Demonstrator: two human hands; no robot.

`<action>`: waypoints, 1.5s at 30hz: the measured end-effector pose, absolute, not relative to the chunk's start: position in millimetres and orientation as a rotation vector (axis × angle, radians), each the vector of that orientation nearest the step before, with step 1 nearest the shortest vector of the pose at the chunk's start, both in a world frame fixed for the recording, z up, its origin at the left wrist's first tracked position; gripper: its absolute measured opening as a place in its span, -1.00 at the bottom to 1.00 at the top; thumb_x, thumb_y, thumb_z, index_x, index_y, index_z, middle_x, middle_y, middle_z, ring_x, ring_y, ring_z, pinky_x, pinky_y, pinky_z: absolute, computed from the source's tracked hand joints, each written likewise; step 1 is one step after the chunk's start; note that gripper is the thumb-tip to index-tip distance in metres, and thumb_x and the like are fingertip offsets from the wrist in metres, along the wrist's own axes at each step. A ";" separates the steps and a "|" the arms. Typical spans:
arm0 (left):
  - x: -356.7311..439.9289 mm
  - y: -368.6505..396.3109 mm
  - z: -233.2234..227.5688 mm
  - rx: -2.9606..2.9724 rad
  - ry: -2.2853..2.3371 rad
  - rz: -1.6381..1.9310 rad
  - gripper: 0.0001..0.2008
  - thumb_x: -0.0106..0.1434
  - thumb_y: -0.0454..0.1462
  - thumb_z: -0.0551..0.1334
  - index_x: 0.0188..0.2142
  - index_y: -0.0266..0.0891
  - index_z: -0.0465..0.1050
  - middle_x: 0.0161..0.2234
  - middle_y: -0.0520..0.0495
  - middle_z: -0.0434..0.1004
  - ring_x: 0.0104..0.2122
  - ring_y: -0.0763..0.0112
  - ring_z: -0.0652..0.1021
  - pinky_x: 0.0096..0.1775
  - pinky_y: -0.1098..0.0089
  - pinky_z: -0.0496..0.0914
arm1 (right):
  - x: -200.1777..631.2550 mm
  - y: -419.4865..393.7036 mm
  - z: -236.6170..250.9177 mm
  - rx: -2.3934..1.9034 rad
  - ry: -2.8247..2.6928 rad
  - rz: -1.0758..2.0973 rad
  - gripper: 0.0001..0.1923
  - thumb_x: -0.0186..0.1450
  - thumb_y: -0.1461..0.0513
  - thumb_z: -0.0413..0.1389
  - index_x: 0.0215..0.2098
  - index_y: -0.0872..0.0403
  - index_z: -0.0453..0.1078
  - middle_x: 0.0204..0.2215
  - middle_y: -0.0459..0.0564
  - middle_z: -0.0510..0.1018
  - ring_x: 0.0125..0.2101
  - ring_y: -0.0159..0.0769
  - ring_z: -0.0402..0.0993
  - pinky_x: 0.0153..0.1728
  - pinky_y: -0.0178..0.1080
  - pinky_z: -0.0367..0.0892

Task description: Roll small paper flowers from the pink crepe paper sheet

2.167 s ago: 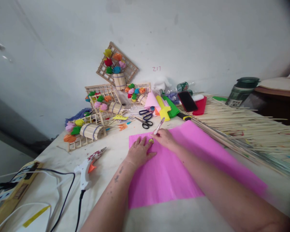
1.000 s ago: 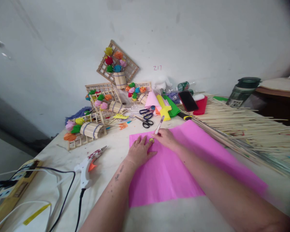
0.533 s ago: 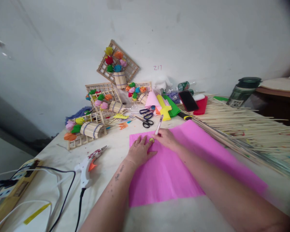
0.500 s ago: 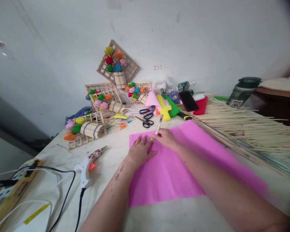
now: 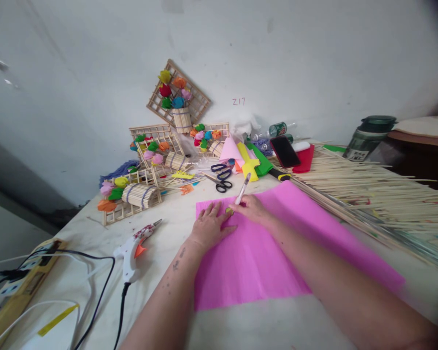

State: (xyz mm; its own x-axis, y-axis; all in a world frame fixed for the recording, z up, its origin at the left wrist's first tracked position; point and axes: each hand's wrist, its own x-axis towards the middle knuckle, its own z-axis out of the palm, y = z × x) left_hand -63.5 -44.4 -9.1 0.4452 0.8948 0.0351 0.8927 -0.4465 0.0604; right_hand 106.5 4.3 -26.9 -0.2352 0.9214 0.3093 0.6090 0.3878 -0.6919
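A large sheet of pink crepe paper (image 5: 251,262) lies on the table in front of me. My left hand (image 5: 210,227) rests flat on its upper left part, fingers spread. At that hand's index fingertip sits a small round yellow-green piece (image 5: 229,211), partly covered by my fingers. My right hand (image 5: 253,209) grips a white pen (image 5: 243,188), its tip down by the round piece and hidden by the fingers. Beyond the sheet's far edge are two pairs of scissors (image 5: 223,186) with dark handles.
On the left are a glue gun (image 5: 130,257) and a power strip (image 5: 32,277) with cables. Stick lattices with paper flowers (image 5: 138,194) stand behind. Bamboo sticks (image 5: 379,189), a phone (image 5: 284,151), a utility knife (image 5: 279,175) and a dark green bottle (image 5: 368,138) lie or stand to the right.
The pen's upper end has tilted a little to the right, and my right hand has shifted slightly by the round piece. My left hand stays in place on the paper.
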 end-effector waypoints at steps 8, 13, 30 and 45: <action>-65.7 -44.2 -7.7 2.625 1.610 0.075 -0.45 0.18 0.12 -0.10 0.12 0.06 0.09 0.21 -0.05 -0.05 0.17 0.09 0.02 0.08 0.04 0.06 | 105.9 5.1 -29.0 -1.266 -1.993 0.520 -0.78 0.09 0.14 0.11 -0.54 0.15 0.45 -0.58 -0.05 0.48 -0.53 -0.39 0.35 -0.47 -0.38 0.19; -64.9 -44.7 -7.6 2.631 1.608 0.068 -0.46 0.19 0.11 -0.10 0.12 0.05 0.08 0.20 -0.05 -0.03 0.17 0.10 0.03 0.08 0.05 0.05 | 105.2 4.9 -28.9 -1.272 -2.005 0.506 -0.78 0.08 0.14 0.11 -0.54 0.15 0.44 -0.59 -0.06 0.47 -0.54 -0.41 0.34 -0.50 -0.39 0.17; -64.6 -45.0 -6.2 2.606 1.599 0.069 -0.46 0.19 0.10 -0.09 0.13 0.06 0.07 0.20 -0.03 -0.03 0.18 0.11 0.01 0.09 0.06 0.04 | 105.4 5.4 -29.9 -1.328 -2.002 0.473 -0.77 0.10 0.14 0.08 -0.55 0.14 0.44 -0.65 -0.08 0.44 -0.60 -0.43 0.29 -0.56 -0.40 0.11; -64.9 -45.1 -6.4 2.603 1.607 0.063 -0.45 0.18 0.11 -0.09 0.12 0.05 0.08 0.21 -0.05 -0.03 0.18 0.11 0.01 0.08 0.06 0.05 | 105.1 2.5 -26.3 -1.319 -2.012 0.480 -0.77 0.09 0.13 0.10 -0.54 0.14 0.44 -0.61 -0.06 0.48 -0.55 -0.41 0.34 -0.52 -0.39 0.15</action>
State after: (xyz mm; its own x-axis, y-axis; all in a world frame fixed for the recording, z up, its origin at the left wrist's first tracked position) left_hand -64.9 -45.1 -6.4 0.4482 0.8939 -0.0075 0.8905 -0.4458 0.0908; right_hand 105.1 2.5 -26.3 -0.2600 0.9058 0.3345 0.6577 0.4197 -0.6255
